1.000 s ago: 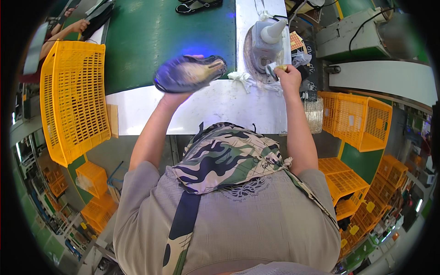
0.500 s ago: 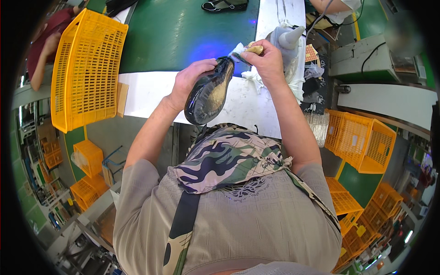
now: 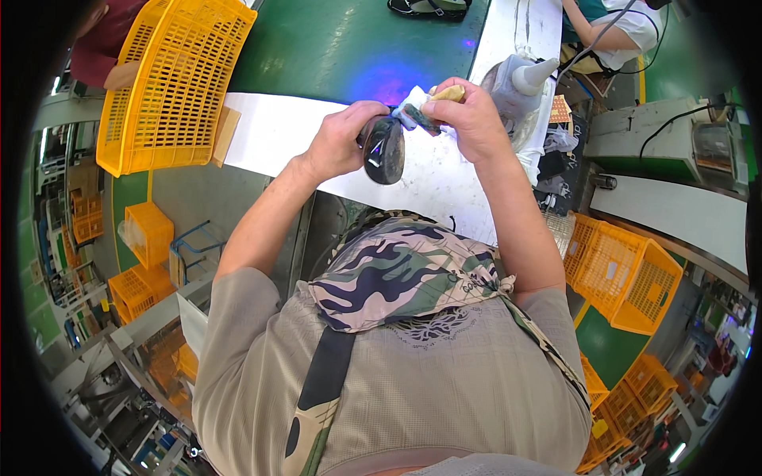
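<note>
A glossy black shoe (image 3: 384,159) hangs just beyond my apron, seen end-on and strongly foreshortened. My left hand (image 3: 341,143) is closed round its left side, and the fingertips are hidden behind it. My right hand (image 3: 475,123) pinches a wadded white-and-bluish cloth (image 3: 413,105) against the shoe's far end. A dark greenish patch shows in the lower part of the cloth. Also at the right fingers is a yellowish lump (image 3: 451,94), whose kind I cannot make out. A translucent squeeze bottle (image 3: 517,87) with a pale cone nozzle stands right of that hand.
Beyond the white worktop (image 3: 274,131) runs a green surface (image 3: 309,55), with another black shoe (image 3: 429,8) at its far part. A yellow crate (image 3: 178,87) stands at the left edge. Other people are at far left and far right. More yellow crates (image 3: 623,266) stand at right.
The shoe has turned from showing its long sole to a foreshortened end, and its near end has risen away from my apron. The cloth remains at its far end. The whole view has shifted slightly.
</note>
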Motion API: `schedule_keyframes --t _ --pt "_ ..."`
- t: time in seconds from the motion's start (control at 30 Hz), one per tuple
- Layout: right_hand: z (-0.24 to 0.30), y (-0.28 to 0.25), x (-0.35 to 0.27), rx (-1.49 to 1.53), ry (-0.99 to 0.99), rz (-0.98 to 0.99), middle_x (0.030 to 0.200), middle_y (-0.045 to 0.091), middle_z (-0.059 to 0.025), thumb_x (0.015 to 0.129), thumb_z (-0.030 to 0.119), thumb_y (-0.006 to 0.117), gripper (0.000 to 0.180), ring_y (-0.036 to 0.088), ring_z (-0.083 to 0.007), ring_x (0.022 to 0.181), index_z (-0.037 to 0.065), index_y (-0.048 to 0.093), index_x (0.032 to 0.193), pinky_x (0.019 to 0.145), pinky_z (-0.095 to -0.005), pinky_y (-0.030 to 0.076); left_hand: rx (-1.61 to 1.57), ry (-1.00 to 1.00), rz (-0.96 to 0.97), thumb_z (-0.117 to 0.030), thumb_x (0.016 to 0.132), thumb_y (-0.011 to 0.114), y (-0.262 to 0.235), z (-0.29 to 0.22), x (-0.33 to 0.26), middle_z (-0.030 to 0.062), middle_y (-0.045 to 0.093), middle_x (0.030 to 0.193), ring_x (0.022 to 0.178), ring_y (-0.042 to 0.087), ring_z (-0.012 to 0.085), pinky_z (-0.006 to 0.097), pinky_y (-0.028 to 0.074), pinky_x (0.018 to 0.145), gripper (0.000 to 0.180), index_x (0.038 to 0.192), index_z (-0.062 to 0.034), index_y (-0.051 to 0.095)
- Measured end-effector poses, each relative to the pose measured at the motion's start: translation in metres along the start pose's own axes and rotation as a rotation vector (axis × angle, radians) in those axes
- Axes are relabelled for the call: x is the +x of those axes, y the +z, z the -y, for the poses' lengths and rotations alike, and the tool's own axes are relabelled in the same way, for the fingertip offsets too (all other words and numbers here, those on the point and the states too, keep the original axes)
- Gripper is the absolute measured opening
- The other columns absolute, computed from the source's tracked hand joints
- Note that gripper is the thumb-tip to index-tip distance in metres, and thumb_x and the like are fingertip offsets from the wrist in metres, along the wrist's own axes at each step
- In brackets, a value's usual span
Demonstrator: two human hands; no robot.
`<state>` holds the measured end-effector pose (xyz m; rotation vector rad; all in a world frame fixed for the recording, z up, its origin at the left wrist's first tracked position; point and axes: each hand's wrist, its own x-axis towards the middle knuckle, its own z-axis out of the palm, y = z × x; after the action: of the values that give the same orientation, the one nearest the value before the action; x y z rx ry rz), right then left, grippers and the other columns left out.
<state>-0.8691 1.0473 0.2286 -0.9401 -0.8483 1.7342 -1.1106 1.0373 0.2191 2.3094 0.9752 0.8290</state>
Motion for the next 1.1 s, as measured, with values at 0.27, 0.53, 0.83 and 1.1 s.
schedule_keyframes --t 0.27,0.53,0.83,1.1 --pt "0.028 0.009 0.007 -0.158 -0.246 0.082 0.081 0.062 -0.0039 0.073 0.001 0.075 0.019 0.056 -0.0090 0.068 0.001 0.059 0.084 0.062 -0.0246 0.047 -0.144 -0.347 0.313 -0.006 0.053 0.087 -0.007 -0.006 -0.008 0.0115 0.069 0.096 0.088 0.068 0.0253 0.035 0.053 0.081 0.061 0.108 -0.0032 0.061" --pt "0.021 0.010 0.025 -0.262 -0.386 0.083 0.085 0.064 -0.0047 0.072 0.000 0.072 0.016 0.057 -0.0093 0.077 0.003 0.057 0.077 0.066 -0.0237 0.046 -0.508 -0.555 0.371 -0.010 0.055 0.089 -0.004 0.002 -0.028 0.0043 0.064 0.105 0.097 0.056 0.0148 0.030 0.046 0.091 0.075 0.121 0.0008 0.056" --pt "-0.005 0.020 0.023 -0.366 -0.387 0.209 0.087 0.065 -0.0073 0.072 0.000 0.070 0.017 0.057 -0.0106 0.079 0.002 0.054 0.076 0.070 -0.0245 0.048 -0.973 -0.695 0.089 -0.018 0.064 0.084 0.005 -0.007 -0.053 0.0082 0.064 0.107 0.098 0.060 0.0173 0.031 0.047 0.093 0.070 0.123 0.0061 0.054" --pt "-0.035 0.025 0.006 -0.333 -0.234 0.359 0.088 0.064 -0.0078 0.072 0.002 0.070 0.016 0.057 -0.0118 0.081 0.002 0.055 0.076 0.071 -0.0257 0.048 -1.227 -0.832 -0.088 -0.016 0.070 0.079 0.011 -0.017 -0.080 0.0097 0.066 0.103 0.090 0.066 0.0190 0.032 0.053 0.087 0.060 0.121 0.0038 0.054"
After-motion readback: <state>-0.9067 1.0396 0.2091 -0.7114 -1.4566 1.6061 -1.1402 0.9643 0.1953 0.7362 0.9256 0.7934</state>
